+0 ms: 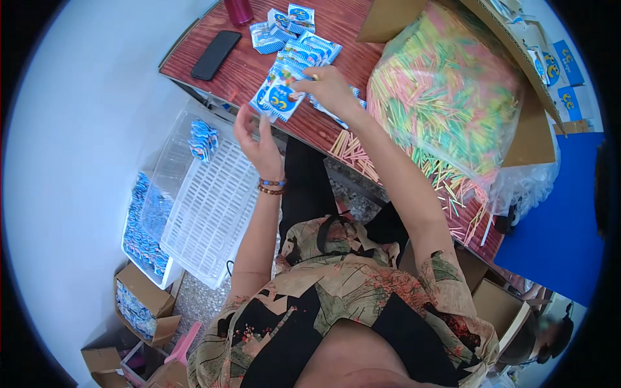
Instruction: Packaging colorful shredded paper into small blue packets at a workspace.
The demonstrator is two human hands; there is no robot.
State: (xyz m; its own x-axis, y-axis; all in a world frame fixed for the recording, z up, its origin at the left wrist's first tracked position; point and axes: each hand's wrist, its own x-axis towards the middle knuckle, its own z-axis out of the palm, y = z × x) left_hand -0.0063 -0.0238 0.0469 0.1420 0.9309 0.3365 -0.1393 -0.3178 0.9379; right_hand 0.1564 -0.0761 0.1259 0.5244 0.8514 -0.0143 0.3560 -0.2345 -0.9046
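"Checking the left hand: fingers?"

"Parted, gap visible between thumb and the rest, nothing visibly held; tips just beside the near edge of the blue-and-white packets."

"Right hand?"

"Fingers bent, drawn in over the same packets; cannot tell whether one is gripped."

"Right of those fingers?"

"Clear bag, one, full of pastel sticks; loose sticks nearer the body, on the red wood-grain table."

"Left of the left fingers?"

"Clear lattice basket, lower; packet cluster at its far end. Black phone, farther up."
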